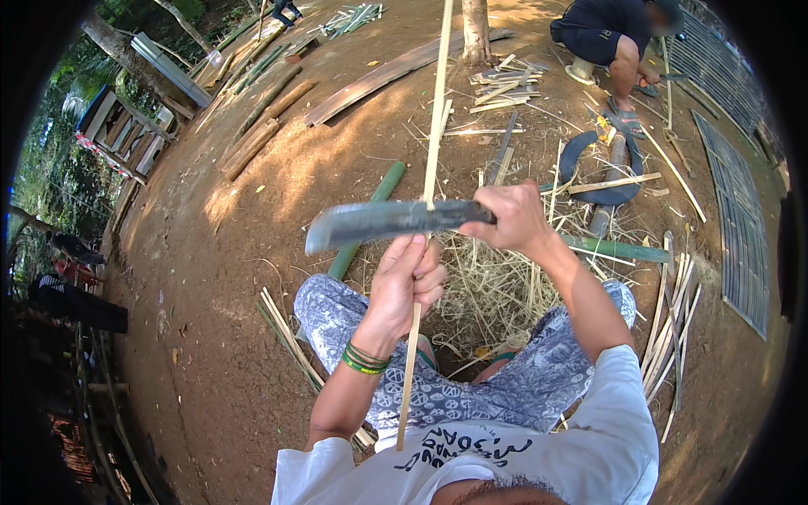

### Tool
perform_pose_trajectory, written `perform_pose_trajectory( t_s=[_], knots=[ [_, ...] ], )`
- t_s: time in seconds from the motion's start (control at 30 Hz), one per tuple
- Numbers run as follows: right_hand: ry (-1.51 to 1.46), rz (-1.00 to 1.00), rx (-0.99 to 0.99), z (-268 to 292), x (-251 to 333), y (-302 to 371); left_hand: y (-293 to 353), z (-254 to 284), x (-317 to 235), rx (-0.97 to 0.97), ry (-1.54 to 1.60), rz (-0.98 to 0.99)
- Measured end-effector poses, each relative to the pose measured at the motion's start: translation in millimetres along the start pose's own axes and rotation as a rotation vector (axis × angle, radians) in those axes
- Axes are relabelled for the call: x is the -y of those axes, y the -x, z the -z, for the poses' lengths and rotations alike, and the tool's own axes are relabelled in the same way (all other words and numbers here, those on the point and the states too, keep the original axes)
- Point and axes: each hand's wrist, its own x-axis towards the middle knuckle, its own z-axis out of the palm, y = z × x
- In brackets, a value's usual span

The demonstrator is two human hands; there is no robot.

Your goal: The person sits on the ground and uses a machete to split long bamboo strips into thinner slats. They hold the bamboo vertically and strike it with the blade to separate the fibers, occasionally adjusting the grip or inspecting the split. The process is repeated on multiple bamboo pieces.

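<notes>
A long, thin bamboo strip (437,109) runs from my lap up past the top of the view. My left hand (402,282) is closed around it in front of my body, with several green and yellow bands on that wrist. In my right hand (512,217) is the dark handle of a machete (370,225), whose broad blade points left and lies across the strip just above my left hand. The blade's tip is slightly blurred. Pale bamboo shavings (492,286) are heaped on the ground between my knees.
Green bamboo poles (383,189) lie ahead and to the right. Split strips (673,311) rest beside my right knee, others beside my left. A co-worker (619,50) crouches at far right near a bamboo slat panel (732,215). A tree trunk (476,32) and a plank (379,80) are farther off.
</notes>
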Motion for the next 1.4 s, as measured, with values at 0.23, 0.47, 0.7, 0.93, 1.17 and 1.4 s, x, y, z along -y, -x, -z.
perform_pose_trajectory(
  t_s=[0.23,0.47,0.7,0.93,1.17,1.4],
  knots=[
    [-0.151,-0.438,-0.263,46.8,-86.8,7.8,29.1,25.9,10.3,0.031,0.008,0.049],
    [-0.099,-0.113,0.028,7.9,23.1,41.1,-9.5,17.0,20.6,-0.037,0.062,0.131],
    [-0.062,-0.087,0.002,8.3,36.6,29.1,-7.9,14.1,25.6,-0.038,0.059,0.137],
    [-0.033,-0.116,0.028,10.0,23.7,18.4,6.5,9.4,22.4,-0.092,0.001,0.132],
    [0.063,0.074,-0.025,10.6,26.6,12.5,14.1,14.0,12.2,-0.072,-0.030,0.165],
    [0.052,-0.035,-0.042,12.2,-4.1,7.2,31.7,15.5,8.7,-0.052,-0.078,0.135]
  ],
)
